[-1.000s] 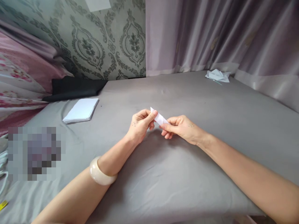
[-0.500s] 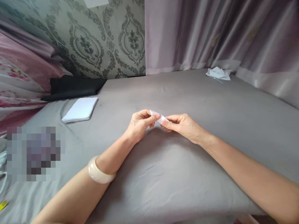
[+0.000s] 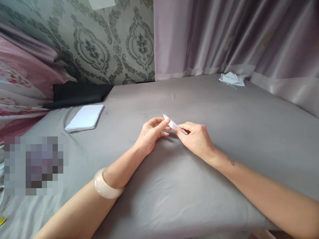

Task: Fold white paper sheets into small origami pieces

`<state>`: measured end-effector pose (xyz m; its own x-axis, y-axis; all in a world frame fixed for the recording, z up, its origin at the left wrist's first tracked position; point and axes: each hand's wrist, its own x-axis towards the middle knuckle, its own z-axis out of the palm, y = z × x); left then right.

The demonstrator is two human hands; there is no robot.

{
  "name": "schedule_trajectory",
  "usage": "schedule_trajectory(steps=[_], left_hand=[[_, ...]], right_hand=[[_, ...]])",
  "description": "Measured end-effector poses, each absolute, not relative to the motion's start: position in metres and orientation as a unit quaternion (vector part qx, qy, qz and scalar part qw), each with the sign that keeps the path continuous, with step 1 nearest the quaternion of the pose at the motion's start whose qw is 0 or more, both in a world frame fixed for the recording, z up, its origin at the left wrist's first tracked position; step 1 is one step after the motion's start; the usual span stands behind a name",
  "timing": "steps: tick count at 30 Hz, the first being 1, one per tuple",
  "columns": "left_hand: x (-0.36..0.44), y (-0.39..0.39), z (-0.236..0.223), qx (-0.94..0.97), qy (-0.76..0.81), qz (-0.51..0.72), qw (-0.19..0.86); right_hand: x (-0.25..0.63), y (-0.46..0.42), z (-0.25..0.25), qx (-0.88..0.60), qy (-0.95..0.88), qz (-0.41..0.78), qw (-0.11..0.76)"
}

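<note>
A small folded white paper (image 3: 173,125) is held between both hands above the grey cloth-covered surface (image 3: 169,186). My left hand (image 3: 152,132) pinches its upper left part, the thumb lying on the near face. At the lower right end, my right hand (image 3: 196,136) grips the paper between thumb and curled fingers. The paper slants from upper left down to the right, seen nearly edge-on as a narrow strip. Parts of it are covered by the fingers.
A stack of white paper (image 3: 86,118) lies to the left, in front of a folded black cloth (image 3: 79,94). Folded white papers (image 3: 232,79) and a thin greenish stick (image 3: 232,86) lie at the back right. Purple curtains (image 3: 211,39) hang behind. A blurred patch (image 3: 42,162) hides something on the left.
The paper has turned more edge-on, its strip looking narrower. My right hand has rotated, showing more of its back and wrist. My left hand's lower fingers have spread a little.
</note>
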<state>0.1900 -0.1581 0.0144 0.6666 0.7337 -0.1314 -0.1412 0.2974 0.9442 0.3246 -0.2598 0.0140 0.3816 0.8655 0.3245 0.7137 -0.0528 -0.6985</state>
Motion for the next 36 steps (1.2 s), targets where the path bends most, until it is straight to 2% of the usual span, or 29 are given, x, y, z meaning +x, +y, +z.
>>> schedule_trajectory(steps=[3, 6, 12, 16, 21, 31, 36], left_hand=[[0.191, -0.16, 0.014, 0.502, 0.293, 0.289, 0.761], [0.191, -0.16, 0.014, 0.486, 0.296, 0.302, 0.765], [0.189, -0.158, 0.016, 0.496, 0.29, 0.302, 0.761], [0.188, -0.161, 0.019, 0.526, 0.275, 0.302, 0.746], [0.19, -0.165, 0.018, 0.587, 0.273, 0.32, 0.692], [0.192, -0.169, 0.014, 0.618, 0.317, 0.293, 0.657], [0.191, -0.171, 0.014, 0.652, 0.344, 0.311, 0.599]], right_hand=[[0.32, -0.26, 0.01, -0.722, -0.585, 0.022, 0.369], [0.316, -0.261, 0.01, -0.716, -0.601, 0.035, 0.354], [0.321, -0.262, 0.022, -0.679, -0.536, 0.237, 0.442], [0.326, -0.261, 0.022, -0.673, -0.488, 0.326, 0.45], [0.323, -0.262, 0.021, -0.674, -0.482, 0.297, 0.475], [0.315, -0.261, 0.024, -0.71, -0.482, 0.239, 0.454], [0.313, -0.257, 0.023, -0.72, -0.471, 0.245, 0.446]])
